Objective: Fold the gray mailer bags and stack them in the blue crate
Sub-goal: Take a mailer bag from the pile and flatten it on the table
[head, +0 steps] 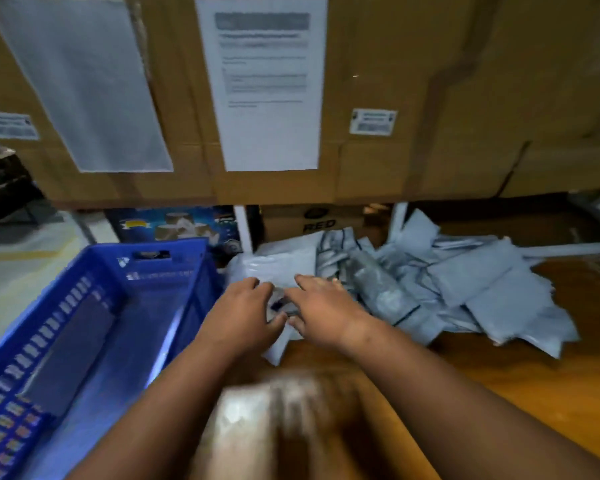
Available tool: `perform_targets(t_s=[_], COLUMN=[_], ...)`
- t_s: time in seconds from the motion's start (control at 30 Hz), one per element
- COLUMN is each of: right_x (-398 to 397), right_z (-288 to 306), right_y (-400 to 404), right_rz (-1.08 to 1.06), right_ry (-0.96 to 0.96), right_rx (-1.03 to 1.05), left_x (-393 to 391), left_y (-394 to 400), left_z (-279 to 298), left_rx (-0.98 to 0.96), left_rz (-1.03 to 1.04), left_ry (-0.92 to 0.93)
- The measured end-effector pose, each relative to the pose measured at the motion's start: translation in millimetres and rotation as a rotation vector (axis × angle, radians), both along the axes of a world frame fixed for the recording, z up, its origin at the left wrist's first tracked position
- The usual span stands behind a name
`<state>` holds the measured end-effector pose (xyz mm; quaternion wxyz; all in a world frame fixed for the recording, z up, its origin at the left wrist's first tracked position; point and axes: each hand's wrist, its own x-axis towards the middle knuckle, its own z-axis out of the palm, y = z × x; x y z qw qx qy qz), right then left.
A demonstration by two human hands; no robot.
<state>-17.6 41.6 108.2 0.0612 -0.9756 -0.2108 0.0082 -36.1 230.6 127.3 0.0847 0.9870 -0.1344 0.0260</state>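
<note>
A pale gray mailer bag (278, 268), smooth and faintly glossy, lies flat on a wooden tabletop (499, 393) under both hands, its near corner poking out below the wrists. The left hand (243, 313) rests on it palm down with fingers loosely curved, thumb tip meeting the thumb of the right hand (321, 306), whose fingers reach forward across the bag; motion blur hides whether either hand actually pinches the plastic. Something small and dark shows in the gap between the hands, too blurred to name. Just to the right of the right hand sprawls a loose pile of gray mailer bags (465, 282), crumpled and overlapping, some showing dark seam lines. Just left of the left hand stands the blue crate (174, 306), a slotted plastic bin holding a flat gray sheet-like layer at its bottom. Beyond the hands rises a wall of cardboard boxes (430, 98) bearing a printed paper notice (264, 81), its text unreadable.
</note>
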Motion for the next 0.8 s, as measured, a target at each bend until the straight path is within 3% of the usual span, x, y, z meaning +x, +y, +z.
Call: perform_targets(t_s=[0.23,0.43,0.8], right_x=[-42,-55,44], right_z=[-45,-80,-112], right_y=[-158,-238,-231], right_rz=[-0.145,-0.319,-0.460], right_ry=[0.041,0.078,0.101], right_rx=[0.029,0.065,0.077], left_x=[-27,-45,-15], left_y=[-146,-214,-241], left_z=[-38,-76,-109], left_rx=[-0.072,-0.063,-0.054], left_rz=[-0.009,-0.006,-0.012], left_ry=[0.150,0.250,0.331])
